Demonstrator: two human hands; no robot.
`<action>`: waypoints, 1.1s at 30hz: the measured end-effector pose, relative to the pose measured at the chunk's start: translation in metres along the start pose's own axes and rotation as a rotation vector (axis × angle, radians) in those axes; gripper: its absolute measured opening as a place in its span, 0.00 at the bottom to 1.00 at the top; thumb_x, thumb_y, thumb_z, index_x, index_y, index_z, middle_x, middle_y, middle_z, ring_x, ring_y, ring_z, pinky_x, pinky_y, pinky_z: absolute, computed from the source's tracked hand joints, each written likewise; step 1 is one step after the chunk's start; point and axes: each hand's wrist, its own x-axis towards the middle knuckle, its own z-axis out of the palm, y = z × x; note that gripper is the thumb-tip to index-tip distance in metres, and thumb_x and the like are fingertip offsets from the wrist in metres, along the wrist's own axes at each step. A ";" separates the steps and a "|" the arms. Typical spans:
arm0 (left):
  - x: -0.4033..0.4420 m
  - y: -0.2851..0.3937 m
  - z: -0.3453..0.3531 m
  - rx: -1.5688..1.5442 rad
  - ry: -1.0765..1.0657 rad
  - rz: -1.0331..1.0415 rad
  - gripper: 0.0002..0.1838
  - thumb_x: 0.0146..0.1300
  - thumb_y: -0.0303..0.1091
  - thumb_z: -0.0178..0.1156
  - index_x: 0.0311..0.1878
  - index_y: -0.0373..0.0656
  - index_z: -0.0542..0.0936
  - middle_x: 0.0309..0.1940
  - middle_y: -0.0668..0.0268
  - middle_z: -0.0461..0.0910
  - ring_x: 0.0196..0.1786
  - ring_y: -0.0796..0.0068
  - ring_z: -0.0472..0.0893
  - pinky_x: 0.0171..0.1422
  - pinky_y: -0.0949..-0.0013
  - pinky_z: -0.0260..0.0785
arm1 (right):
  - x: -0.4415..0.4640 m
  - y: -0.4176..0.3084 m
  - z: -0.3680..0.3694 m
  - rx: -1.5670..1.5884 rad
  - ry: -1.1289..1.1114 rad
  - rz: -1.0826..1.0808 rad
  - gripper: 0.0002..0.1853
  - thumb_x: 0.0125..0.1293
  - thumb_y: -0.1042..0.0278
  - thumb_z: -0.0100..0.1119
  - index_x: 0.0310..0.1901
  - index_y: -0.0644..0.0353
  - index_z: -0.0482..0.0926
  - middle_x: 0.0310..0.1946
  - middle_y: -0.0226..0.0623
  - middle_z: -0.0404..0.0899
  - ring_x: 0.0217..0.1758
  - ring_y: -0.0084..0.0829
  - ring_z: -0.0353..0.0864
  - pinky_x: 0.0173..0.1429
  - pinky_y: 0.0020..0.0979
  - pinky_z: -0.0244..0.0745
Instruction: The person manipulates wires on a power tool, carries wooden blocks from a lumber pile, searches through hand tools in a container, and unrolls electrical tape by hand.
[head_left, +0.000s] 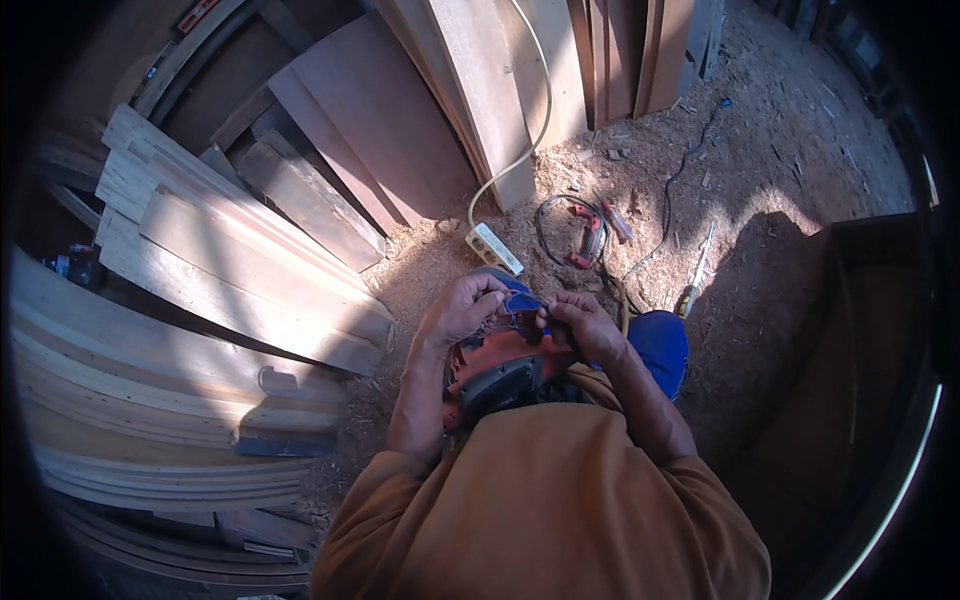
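Now the left hand (pixel 465 308) and right hand (pixel 584 322) are pinching wires (pixel 524 296) over the tool (pixel 508 372), seemingly working them, the next move calling for a steady hold.

The floor (pixel 755 185) is covered with sawdust (pixel 425 258) and shavings, on which a white power strip (pixel 494 250), a red handle piece (pixel 588 243), a slim reddish tool (pixel 619 223), a long thin tool (pixel 690 298) and a dark cord (pixel 668 195) are laid, while planks (pixel 490 100) are rested there by their ends.
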 end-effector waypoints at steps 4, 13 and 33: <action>-0.001 0.003 0.001 -0.031 0.001 -0.019 0.08 0.73 0.32 0.57 0.44 0.36 0.80 0.30 0.71 0.79 0.31 0.86 0.76 0.35 0.79 0.72 | 0.000 0.000 0.001 0.001 0.015 0.001 0.15 0.79 0.65 0.49 0.35 0.60 0.81 0.25 0.25 0.79 0.21 0.12 0.68 0.26 0.18 0.60; -0.002 0.007 -0.002 -0.038 0.006 -0.062 0.07 0.72 0.30 0.58 0.45 0.37 0.82 0.32 0.71 0.80 0.34 0.85 0.77 0.41 0.78 0.71 | -0.001 -0.007 0.003 0.017 0.002 0.024 0.14 0.79 0.64 0.50 0.37 0.60 0.81 0.28 0.27 0.81 0.23 0.12 0.70 0.28 0.18 0.62; -0.003 -0.003 -0.011 -0.191 0.126 0.015 0.06 0.73 0.28 0.54 0.44 0.37 0.80 0.31 0.70 0.79 0.33 0.84 0.76 0.40 0.78 0.71 | -0.044 0.005 -0.067 -0.142 -0.082 0.049 0.11 0.75 0.64 0.54 0.51 0.60 0.78 0.38 0.26 0.79 0.36 0.16 0.73 0.38 0.21 0.68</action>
